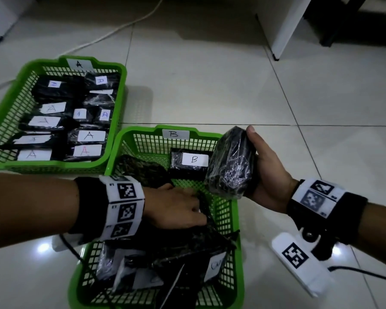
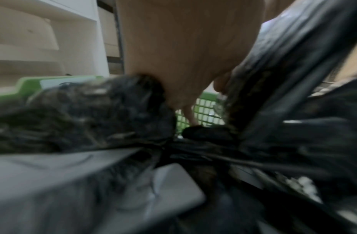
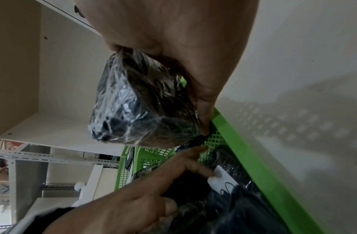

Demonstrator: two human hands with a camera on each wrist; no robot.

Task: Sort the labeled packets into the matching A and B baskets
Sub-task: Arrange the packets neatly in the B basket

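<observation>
Green basket A (image 1: 120,90) at the upper left holds several black packets with white A labels. Green basket B (image 1: 143,132) stands nearer, with a packet labelled B (image 1: 193,160) lying at its far end. My right hand (image 1: 261,166) grips a black plastic-wrapped packet (image 1: 230,166) above the basket's right rim; its label is hidden. The right wrist view shows the same packet (image 3: 137,107) under my palm. My left hand (image 1: 196,208) reaches down into basket B and pinches the raised edge of a black packet (image 1: 206,216) between fingers and thumb. The left wrist view is blurred.
Several more black packets lie piled in the near half of basket B, one with a partly hidden white label (image 1: 216,264). A white cable (image 1: 112,32) runs over the tiled floor behind basket A. A white furniture leg (image 1: 283,30) stands at the back right.
</observation>
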